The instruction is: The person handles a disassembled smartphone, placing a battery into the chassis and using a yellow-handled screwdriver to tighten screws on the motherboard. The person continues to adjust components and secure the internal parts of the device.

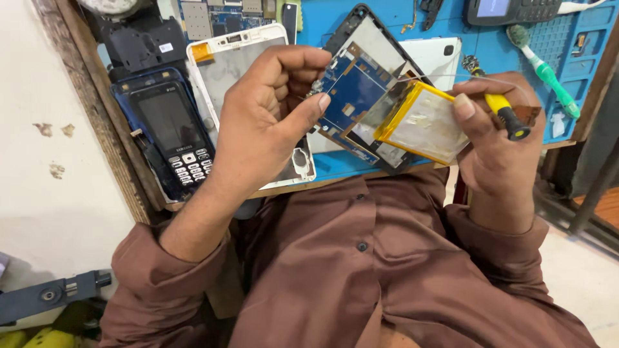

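the left hand [271, 109] is curled closed around the edge of an opened phone [361, 96], thumb and fingertips pinching it where a blue circuit board [351, 87] lies bare inside the dark frame. the phone is held tilted above the near edge of the counter [387, 19], which is covered by a blue work mat. the right hand [496, 142] is closed too: its thumb presses on a flat silver battery with yellow edging [422, 122], which is lifted at an angle off the phone's lower end and touches the frame beside the board, and the same hand grips a yellow-and-black handled screwdriver [506, 116] across its fingers. thin wires run from the battery toward the top of the phone.

under the left hand a white phone frame [222, 61] lies flat on the counter, and just left of it sits a dark blue keypad phone [171, 125] with its screen up. a black plastic part [145, 42] lies behind that phone. near the right hand, further back, a green-and-white toothbrush [545, 71] rests on the mat, and a small dark device with a lit screen [509, 9] sits at the far edge. the person's brown shirt [361, 258] fills the lower part of the view
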